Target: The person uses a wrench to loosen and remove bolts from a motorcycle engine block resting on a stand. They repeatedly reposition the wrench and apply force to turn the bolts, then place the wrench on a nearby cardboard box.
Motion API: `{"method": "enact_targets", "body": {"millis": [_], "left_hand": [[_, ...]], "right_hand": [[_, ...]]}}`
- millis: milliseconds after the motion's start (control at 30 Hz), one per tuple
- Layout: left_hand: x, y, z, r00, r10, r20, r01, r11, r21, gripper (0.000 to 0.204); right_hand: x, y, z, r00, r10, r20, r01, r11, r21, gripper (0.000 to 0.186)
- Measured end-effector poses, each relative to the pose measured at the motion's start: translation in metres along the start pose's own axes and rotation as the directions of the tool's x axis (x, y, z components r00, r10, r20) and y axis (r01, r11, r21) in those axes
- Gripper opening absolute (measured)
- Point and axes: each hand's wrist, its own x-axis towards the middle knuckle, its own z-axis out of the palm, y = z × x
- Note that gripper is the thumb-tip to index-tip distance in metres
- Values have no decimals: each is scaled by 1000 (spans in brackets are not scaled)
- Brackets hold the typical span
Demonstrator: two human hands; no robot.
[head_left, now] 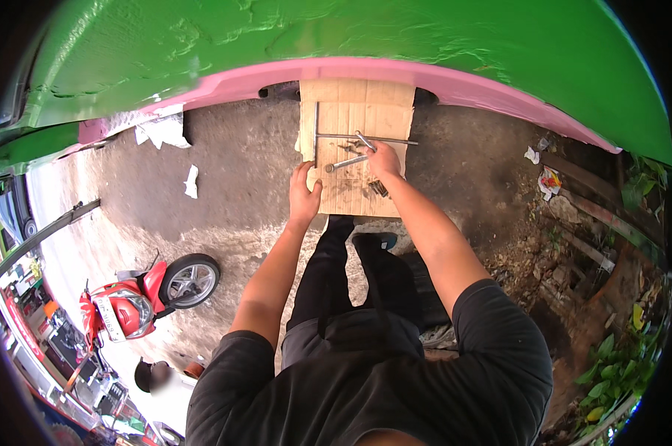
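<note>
A flattened piece of cardboard (358, 202) lies on the ground before me, with a long T-handle wrench (316, 119) across its far part. My right hand (382, 160) is closed around a metal wrench (365, 140) whose end sticks out past the fingers. Beside it, a second metal tool with a round end (330, 169) slants over the board and meets the same hand; whether it is gripped too I cannot tell. Small dark metal pieces (379, 189) sit just below that hand. At the board's left edge my left hand (303, 198) has its fingers apart and holds nothing.
A green and pink vehicle body (336, 67) spans the far side, over the board's far end. At left stand a red motorcycle (131, 305) and a person in white (169, 401). Planks (585, 186), rubble and plants (611, 364) line the right. Paper scraps (192, 182) litter the ground.
</note>
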Motion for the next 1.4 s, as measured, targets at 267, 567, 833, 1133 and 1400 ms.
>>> {"method": "enact_targets", "body": {"millis": [267, 567, 833, 1133, 1400], "left_hand": [[-9, 42, -18, 993, 57, 106, -56, 998, -12, 49], [-32, 131, -12, 919, 294, 262, -264, 954, -143, 49], [-52, 260, 86, 590, 647, 483, -516, 762, -391, 48], [-161, 390, 219, 193, 743, 641, -548, 623, -558, 47], [-310, 436, 315, -186, 689, 700, -429, 584, -689, 47]], "right_hand": [[-80, 43, -88, 993, -18, -121, 37, 988, 153, 30], [-219, 103, -192, 952, 170, -254, 33, 768, 639, 25], [-375, 165, -240, 821, 471, -323, 76, 469, 880, 27], [-532, 237, -227, 497, 770, -401, 297, 284, 912, 38], [-624, 298, -184, 173, 934, -314, 344, 241, 908, 39]]}}
